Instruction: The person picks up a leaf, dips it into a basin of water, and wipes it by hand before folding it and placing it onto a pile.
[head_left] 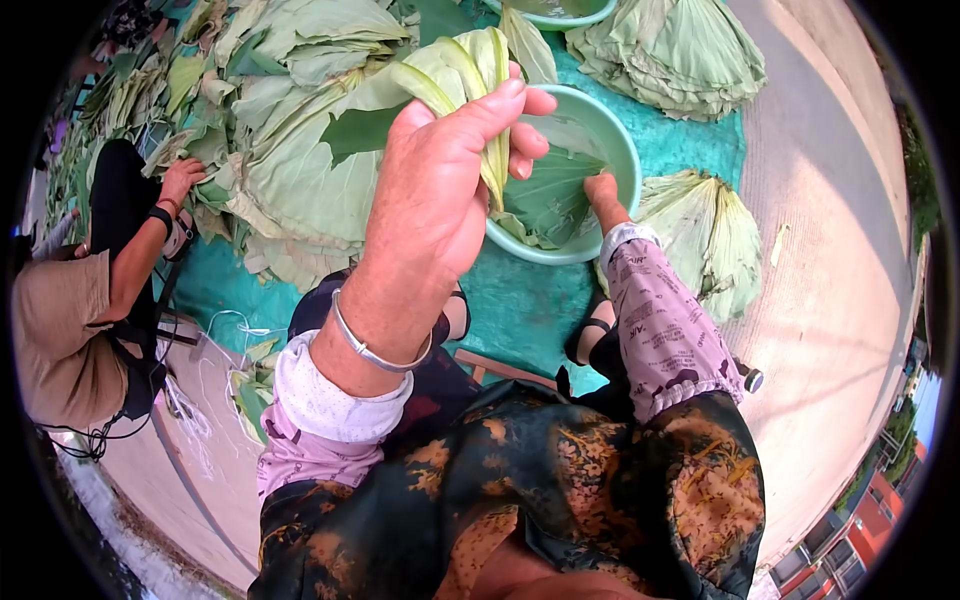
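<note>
My left hand [445, 165], with a silver bangle at its wrist, is raised in front of the basin. Its thumb and fingers are closed around a bundle of large pale-green leaves [468, 68], folded and layered with thick veins showing. My right hand [602, 188] reaches into the light-green basin [630, 135] and pinches the edge of a wide, wet-looking green leaf [555, 185]. That leaf spreads across the inside of the basin. The right fingertips are partly hidden.
Big leaf heaps [300, 180] cover the left of the teal tarp [520, 300]. Fan-shaped leaf stacks [670, 55] lie at right; another basin [560, 12] stands at the top. A co-worker [70, 320] sits at left, one hand on the leaves. White string [190, 410] lies nearby.
</note>
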